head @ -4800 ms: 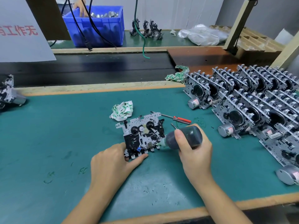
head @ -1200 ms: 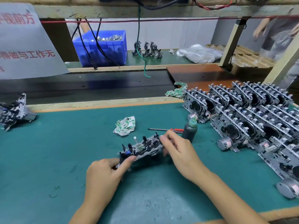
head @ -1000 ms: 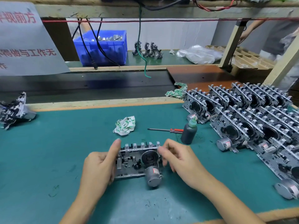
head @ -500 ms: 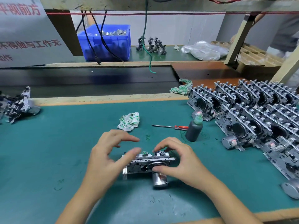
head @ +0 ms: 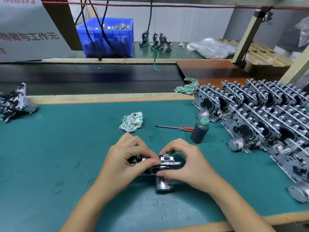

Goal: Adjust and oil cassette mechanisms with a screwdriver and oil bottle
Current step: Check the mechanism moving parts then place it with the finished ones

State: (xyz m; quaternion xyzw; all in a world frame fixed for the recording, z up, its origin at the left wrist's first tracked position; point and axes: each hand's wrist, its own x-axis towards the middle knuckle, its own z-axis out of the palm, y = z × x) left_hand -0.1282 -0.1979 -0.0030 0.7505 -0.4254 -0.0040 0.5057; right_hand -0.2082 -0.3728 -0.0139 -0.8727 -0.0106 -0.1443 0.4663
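Your left hand (head: 127, 161) and right hand (head: 185, 162) both pinch one cassette mechanism (head: 164, 164) just above the bench (head: 50, 156), motor side toward you. The oil bottle (head: 199, 131) stands capped beside the screwdriver (head: 175, 128), both set down. Judging by the rows of mechanisms (head: 267, 118) on your right, many remain to be done.

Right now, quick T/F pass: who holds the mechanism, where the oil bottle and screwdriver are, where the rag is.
1. Both the left hand and right hand grip the cassette mechanism. True.
2. The oil bottle is in the right hand. False: it stands upright on the mat, untouched.
3. The screwdriver lies on the mat beside the bottle. True.
4. The crumpled rag covers the mechanism. False: it lies apart, beyond the hands.
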